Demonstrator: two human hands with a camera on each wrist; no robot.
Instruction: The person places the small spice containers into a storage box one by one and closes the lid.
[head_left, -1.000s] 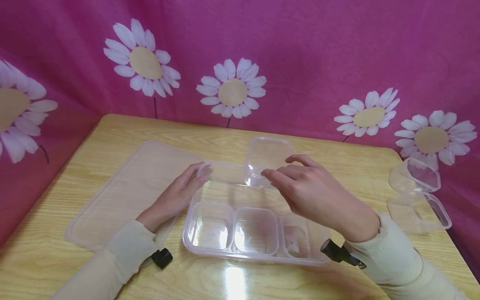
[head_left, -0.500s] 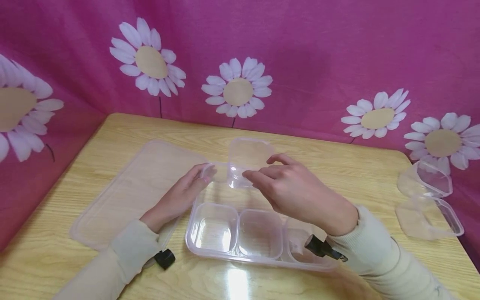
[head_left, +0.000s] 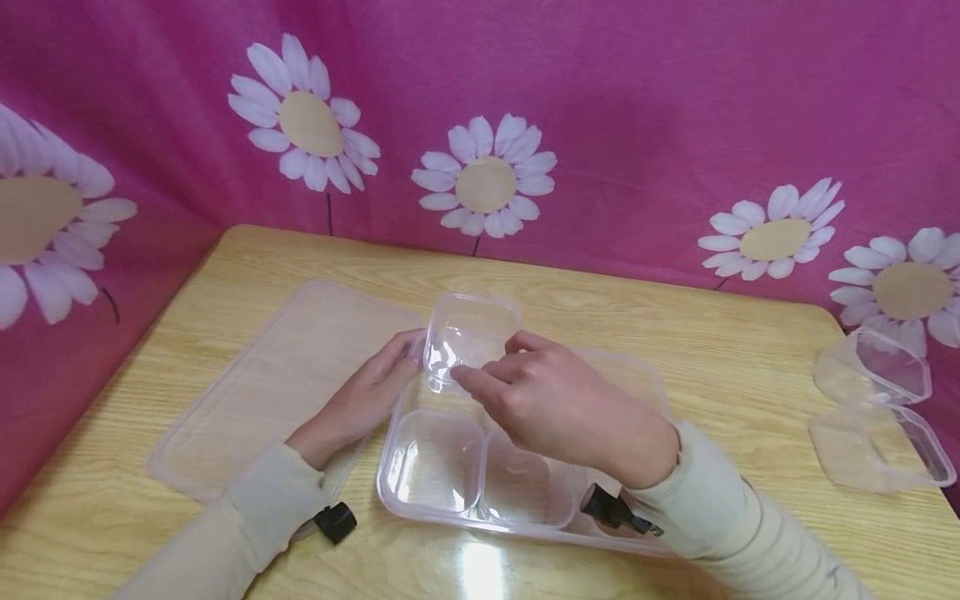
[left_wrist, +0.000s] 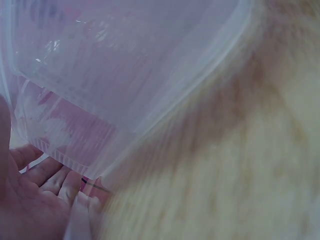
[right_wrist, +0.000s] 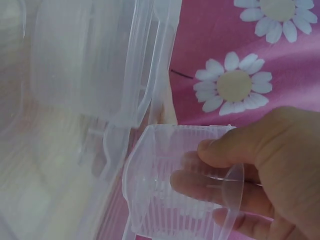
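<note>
A small clear plastic container (head_left: 472,333) hangs tilted over the back left part of a large clear plastic box (head_left: 438,517). My right hand (head_left: 551,400) pinches its wall, the thumb on one side and fingers showing through the plastic in the right wrist view. My left hand (head_left: 367,396) holds the large box at its back left corner, fingers lying along the outside of that corner in the left wrist view. Inside the box, small clear containers (head_left: 438,458) stand in a row along the front; my right forearm partly covers the right end of the row.
A flat translucent lid (head_left: 247,400) lies on the wooden table (head_left: 352,250) at the left. Two more small clear containers (head_left: 877,446) lie on their sides at the right edge. A pink flowered cloth (head_left: 615,125) hangs behind the table.
My right hand has carried the small container leftward along the back of the large box, and it now tilts more toward me. My left hand stays at the box's corner.
</note>
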